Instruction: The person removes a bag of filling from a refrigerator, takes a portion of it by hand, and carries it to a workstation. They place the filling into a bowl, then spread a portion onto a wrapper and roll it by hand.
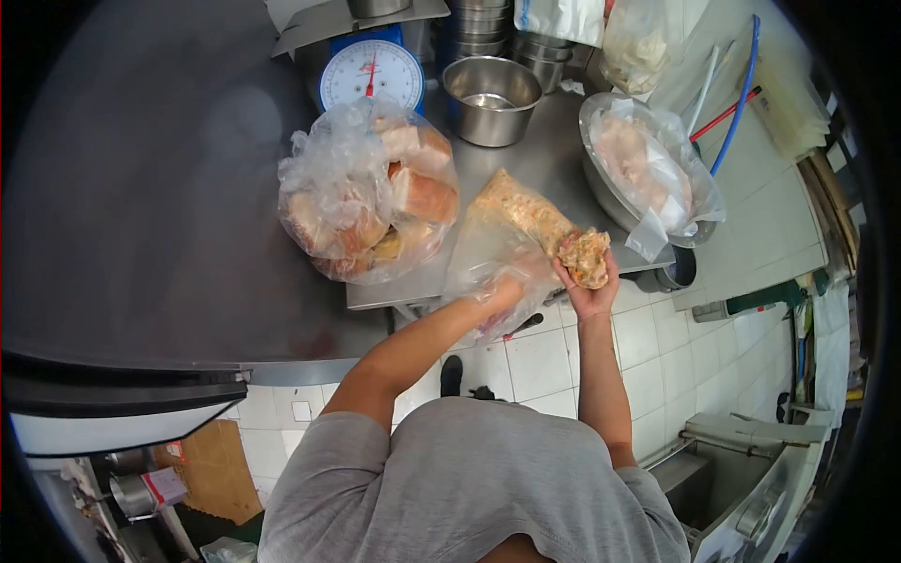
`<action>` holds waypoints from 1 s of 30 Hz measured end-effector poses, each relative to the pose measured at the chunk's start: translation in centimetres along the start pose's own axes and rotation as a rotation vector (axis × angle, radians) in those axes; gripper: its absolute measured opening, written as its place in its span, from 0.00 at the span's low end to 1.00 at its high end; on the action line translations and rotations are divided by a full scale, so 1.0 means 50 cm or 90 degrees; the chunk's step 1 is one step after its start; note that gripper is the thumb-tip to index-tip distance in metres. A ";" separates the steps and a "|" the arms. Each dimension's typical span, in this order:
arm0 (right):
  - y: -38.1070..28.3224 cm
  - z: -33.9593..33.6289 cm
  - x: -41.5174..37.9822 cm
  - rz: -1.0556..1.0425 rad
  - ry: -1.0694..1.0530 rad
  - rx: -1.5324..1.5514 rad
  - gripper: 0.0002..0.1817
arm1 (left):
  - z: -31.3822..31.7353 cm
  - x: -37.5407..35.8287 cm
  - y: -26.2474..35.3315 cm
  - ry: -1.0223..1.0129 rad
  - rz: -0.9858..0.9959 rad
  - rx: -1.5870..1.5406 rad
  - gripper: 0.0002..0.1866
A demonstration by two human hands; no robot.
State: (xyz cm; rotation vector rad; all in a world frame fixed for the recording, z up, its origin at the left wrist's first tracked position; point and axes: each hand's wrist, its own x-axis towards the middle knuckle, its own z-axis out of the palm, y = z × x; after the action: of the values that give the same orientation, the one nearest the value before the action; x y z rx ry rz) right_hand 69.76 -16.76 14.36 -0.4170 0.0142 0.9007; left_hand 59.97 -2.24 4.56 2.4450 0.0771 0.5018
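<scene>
A clear plastic bag [469, 253] with a crumbly orange-and-cream food mixture [521, 208] in it lies at the front edge of the steel table, its loose end hanging over. My left hand [507, 293] is at the loose part of this bag, closed on the film, its fingers mostly hidden by the plastic. In my right hand [593, 298], cupped with the palm up, sits a clump of the chopped mixture [585, 257], right beside the filled end of the bag. To the left stands a big clear bag of bread pieces [419, 192].
Behind the bread is a blue dial scale [372, 77]. A steel pot [492, 98] stands near stacked pots. On the right, a metal bowl [593, 159] holds plastic-wrapped pale food [638, 161]. The steel table [141, 235] ends above a white tiled floor [540, 364].
</scene>
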 end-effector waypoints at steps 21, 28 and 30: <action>0.048 0.084 -0.092 0.083 -0.100 -0.010 0.28 | -0.310 -0.038 0.347 0.243 -0.099 -0.121 0.12; 0.033 0.009 -0.072 0.063 -0.013 0.032 0.22 | -0.193 0.007 0.356 0.191 0.039 0.048 0.17; 0.002 0.036 -0.111 0.036 0.059 0.009 0.23 | -0.233 -0.021 0.350 0.148 -0.002 0.021 0.19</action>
State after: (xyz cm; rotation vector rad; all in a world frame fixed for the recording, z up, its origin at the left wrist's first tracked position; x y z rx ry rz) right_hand 65.92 -20.27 16.98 -0.4465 0.1172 0.9362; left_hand 53.51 -9.66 23.18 2.4072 0.1876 0.7877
